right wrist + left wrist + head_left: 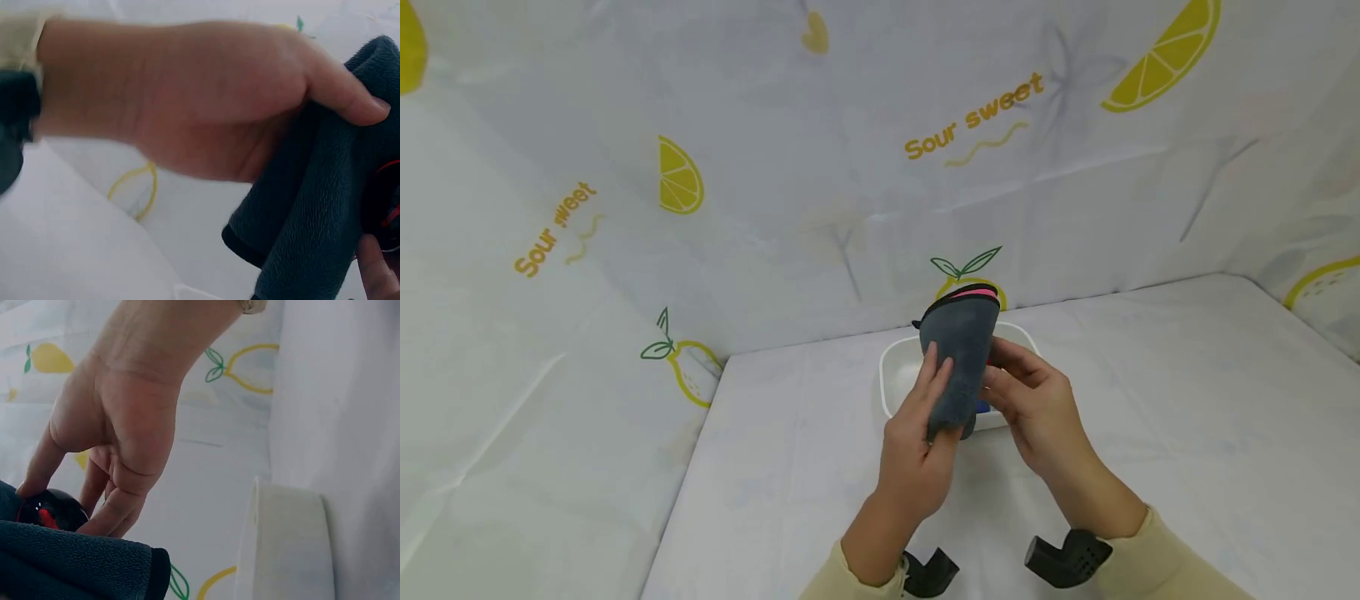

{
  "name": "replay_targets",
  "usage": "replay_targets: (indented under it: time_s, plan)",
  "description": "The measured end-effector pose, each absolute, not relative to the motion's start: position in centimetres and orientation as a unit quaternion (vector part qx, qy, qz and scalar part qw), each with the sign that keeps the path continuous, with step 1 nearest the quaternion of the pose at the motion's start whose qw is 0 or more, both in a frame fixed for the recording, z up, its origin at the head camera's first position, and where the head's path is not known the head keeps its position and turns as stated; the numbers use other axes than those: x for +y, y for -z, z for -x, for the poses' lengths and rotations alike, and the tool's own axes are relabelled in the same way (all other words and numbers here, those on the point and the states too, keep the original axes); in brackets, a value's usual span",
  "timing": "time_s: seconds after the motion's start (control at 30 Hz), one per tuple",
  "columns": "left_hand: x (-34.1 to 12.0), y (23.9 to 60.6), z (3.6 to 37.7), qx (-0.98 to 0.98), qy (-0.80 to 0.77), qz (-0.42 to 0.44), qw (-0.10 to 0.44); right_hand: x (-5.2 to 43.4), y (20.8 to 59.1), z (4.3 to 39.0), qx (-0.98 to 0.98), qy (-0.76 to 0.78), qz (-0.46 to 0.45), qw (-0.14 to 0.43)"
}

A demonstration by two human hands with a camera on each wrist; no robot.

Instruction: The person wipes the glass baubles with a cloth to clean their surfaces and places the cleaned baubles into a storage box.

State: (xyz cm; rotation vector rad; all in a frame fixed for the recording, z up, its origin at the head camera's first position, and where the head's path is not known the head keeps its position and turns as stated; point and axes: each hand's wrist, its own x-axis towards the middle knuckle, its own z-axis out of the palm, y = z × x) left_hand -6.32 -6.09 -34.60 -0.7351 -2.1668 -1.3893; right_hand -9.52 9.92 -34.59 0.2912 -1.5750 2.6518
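Observation:
A dark grey-blue fleecy cloth (958,354) with black edging is held up over the white box, folded, with a pink strip showing at its top. My left hand (917,462) grips it from the near side, fingers spread along its back; the right wrist view shows the thumb (359,106) lying across it. From the other side my right hand (1037,408) pinches a shiny black rounded object (59,515) with red on it, partly tucked into the cloth. Cloth and fingers hide most of that object, so its kind is unclear.
The white box (891,379) stands on the white-covered table (797,475) behind and below the cloth. Something blue (982,407) shows near its front wall. A white sheet (820,167) printed with lemons hangs behind the table.

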Motion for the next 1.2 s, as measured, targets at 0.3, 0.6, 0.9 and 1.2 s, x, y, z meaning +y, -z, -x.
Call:
replay_targets:
  time_s: [0.3,0.6,0.9,1.2]
  plan:
    - [-6.0,34.6,6.3,-0.771,0.484,0.31,0.273,10.5,35.0,9.5,-0.437,-0.884,-0.161,-0.047]
    - [-7.1,34.3,6.8,-0.746,0.552,0.283,0.243,10.6,34.7,9.2,-0.609,-0.762,-0.216,0.048]
    - [-8.0,33.8,6.9,-0.746,0.597,0.222,0.194,9.9,35.3,10.0,-0.745,-0.475,-0.354,0.308]
    - [-8.5,33.5,6.8,-0.737,0.643,0.147,0.149,10.9,36.7,11.7,-0.765,-0.484,-0.255,0.339]
